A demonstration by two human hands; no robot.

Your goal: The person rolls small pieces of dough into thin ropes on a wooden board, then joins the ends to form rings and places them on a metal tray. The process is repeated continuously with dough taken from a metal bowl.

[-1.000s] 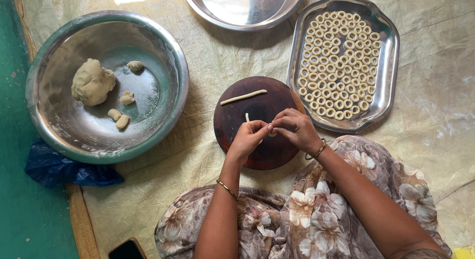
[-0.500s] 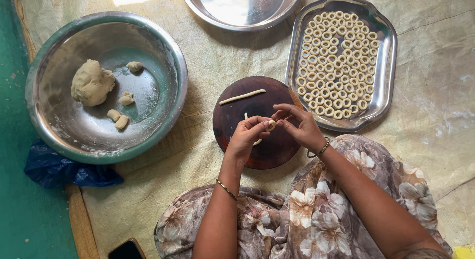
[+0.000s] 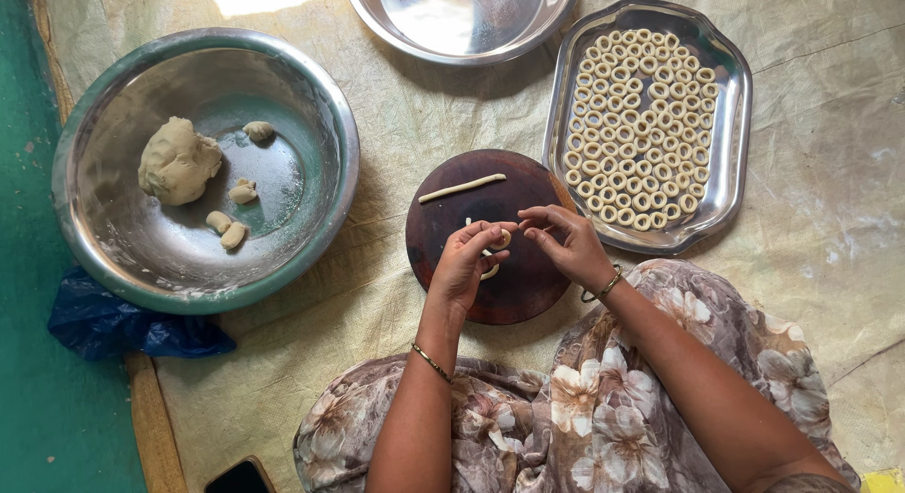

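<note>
Hands (image 3: 514,253) at dough ring (image 3: 502,238)

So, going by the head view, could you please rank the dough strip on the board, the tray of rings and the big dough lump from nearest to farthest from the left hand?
1. Dough strip, just beyond the left hand, on the board.
2. Tray of rings, to the right.
3. Big dough lump, far left, in the bowl.
</note>
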